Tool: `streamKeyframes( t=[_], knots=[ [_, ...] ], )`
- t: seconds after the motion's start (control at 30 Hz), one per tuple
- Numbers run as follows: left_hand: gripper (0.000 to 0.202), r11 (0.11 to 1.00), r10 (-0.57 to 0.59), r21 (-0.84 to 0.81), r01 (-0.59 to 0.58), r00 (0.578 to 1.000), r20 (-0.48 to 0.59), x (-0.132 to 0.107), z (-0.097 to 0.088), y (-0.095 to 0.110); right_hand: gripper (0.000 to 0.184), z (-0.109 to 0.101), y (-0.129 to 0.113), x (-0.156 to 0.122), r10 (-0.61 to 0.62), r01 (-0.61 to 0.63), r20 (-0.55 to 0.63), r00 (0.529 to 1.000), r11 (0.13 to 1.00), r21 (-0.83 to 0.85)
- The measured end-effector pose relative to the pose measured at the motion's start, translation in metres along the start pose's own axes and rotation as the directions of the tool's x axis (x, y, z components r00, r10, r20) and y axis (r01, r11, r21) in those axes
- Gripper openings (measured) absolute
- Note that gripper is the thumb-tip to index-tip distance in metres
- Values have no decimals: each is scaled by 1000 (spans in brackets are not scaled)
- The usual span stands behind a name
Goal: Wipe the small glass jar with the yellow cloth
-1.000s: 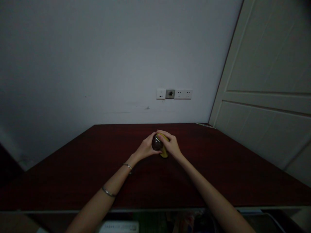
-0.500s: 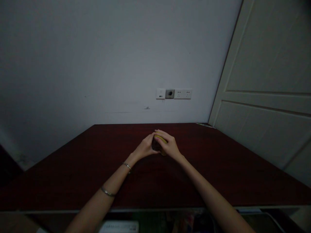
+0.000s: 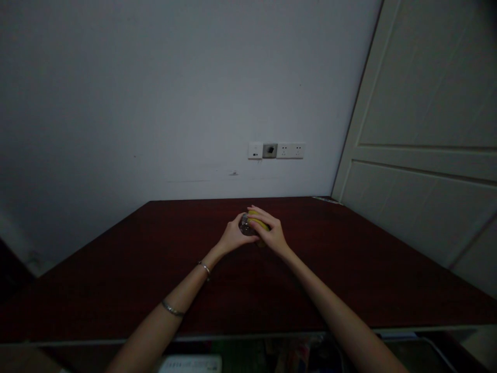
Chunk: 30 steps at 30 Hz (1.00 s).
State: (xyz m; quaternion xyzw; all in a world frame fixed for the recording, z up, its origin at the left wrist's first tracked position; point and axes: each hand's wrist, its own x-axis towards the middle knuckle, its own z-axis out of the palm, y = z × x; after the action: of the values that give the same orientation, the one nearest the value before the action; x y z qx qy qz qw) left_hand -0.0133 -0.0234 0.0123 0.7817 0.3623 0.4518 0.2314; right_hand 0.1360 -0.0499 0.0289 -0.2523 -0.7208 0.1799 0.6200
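Note:
Both hands meet over the middle of the table around a small clear jar (image 3: 245, 226) that looks like glass or plastic and catches some light. My left hand (image 3: 233, 235) wraps round the jar's left side, thumb pointing right beneath it. On the other side, my right hand (image 3: 271, 229) has its fingers bent over a yellow lid (image 3: 259, 223) with a curved edge. Lid and jar are close together, and the fingers hide where they meet. A dull yellowish patch shows below the right fingers, too dark to make out.
The dark red table (image 3: 155, 269) reaches back to a pale wall with a row of sockets (image 3: 275, 151). A white panelled door (image 3: 419, 171) stands along the right. Below the near edge is an open space with a white box-like item (image 3: 190, 363) and other dim things.
The jar has tilted or turned slightly, so more of its clear side shows by my left hand. Both hands keep their hold at nearly the same place.

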Motion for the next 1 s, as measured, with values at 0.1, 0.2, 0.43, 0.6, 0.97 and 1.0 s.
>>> streamKeyframes(
  t=[0.1,0.2,0.43,0.6,0.97,1.0],
  knots=[
    [71,997,-15,-82,16,1000,9,1,2,0,21,0,1,1,11,-11,-4,1000,1000,19],
    [71,993,-5,-115,7,1000,18,0,1,1,23,0,6,4,96,-90,-72,993,993,74],
    [69,997,6,-79,-4,1000,22,-1,1,-2,26,2,10,2,169,-161,-122,978,984,72],
    [60,1000,-7,8,7,1000,-21,0,0,-7,21,4,0,-2,-74,80,76,994,994,-79],
    [83,975,79,207,-86,996,39,-4,3,-6,24,1,15,-2,-13,19,33,999,977,-211],
    [79,972,82,216,-90,996,46,-3,2,-8,24,2,14,-3,-57,75,84,995,969,-236]
  ],
)
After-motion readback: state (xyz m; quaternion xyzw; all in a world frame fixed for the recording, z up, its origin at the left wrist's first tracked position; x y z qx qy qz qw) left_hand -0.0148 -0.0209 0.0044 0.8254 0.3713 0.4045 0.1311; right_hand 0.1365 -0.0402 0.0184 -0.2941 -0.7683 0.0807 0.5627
